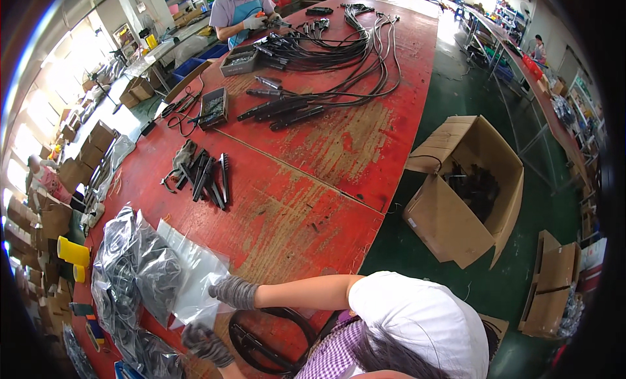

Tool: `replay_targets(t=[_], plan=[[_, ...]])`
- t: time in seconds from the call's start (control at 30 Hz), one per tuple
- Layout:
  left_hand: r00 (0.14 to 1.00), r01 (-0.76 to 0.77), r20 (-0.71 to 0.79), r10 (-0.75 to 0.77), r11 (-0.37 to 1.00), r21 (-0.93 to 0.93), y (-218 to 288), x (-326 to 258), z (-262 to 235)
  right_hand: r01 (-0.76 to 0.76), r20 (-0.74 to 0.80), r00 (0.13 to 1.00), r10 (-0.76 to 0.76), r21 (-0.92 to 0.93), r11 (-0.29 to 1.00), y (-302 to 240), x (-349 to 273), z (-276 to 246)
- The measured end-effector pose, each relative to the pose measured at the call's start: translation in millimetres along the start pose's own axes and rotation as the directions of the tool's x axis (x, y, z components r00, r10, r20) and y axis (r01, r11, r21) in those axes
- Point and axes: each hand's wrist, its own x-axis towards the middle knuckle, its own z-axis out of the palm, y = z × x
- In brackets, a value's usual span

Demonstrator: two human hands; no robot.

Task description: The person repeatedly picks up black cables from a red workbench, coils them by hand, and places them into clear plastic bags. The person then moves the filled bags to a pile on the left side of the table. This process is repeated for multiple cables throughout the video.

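A flat clear plastic bag [195,268] lies on the red table at the near left. My right hand [233,291], in a grey knit glove, reaches in from the right with its fingers closed on the bag's near edge. My left hand [207,345], gloved alike and a little blurred, has its fingers curled at the bag's lower corner. Beside my wrists rests a coiled black cable [274,343] with a dark elongated part on it. Left of the bag are bulky clear bags [134,268] with dark contents.
Black clip-like parts [207,177] lie mid-table, beyond them small parts trays [213,108] and bundled black cables [339,53]. Across the table a co-worker [244,17] handles cables. An open cardboard box [466,190] with black parts stands right. Yellow tape rolls [73,252] sit at the left edge.
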Motion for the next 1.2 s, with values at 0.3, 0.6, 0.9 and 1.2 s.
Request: replay_targets(t=[0.3, 0.6, 0.9, 1.2], plan=[[0.801, -0.214, 0.565, 0.197, 0.976, -0.037, -7, 40, 16, 0.165, -0.165, 0.971, -0.173, -0.063, 0.984, -4, 5, -6], [0.89, -0.206, 0.442, 0.114, 0.964, 0.167, -34, 27, -4, 0.614, -0.021, 0.754, -0.657, -0.332, 0.716, -33, 0, -16], [0.748, 0.111, 0.546, -0.377, 0.882, 0.458, -35, -11, -8, 0.066, 0.178, 0.98, 0.085, -0.703, 0.708, 4, -1, -30], [0.599, -0.194, 0.8, -0.032, 0.964, 0.183, -44, -83, -1, 0.386, 0.378, 0.898, -0.225, -0.431, 0.816, 56, -63, -40]])
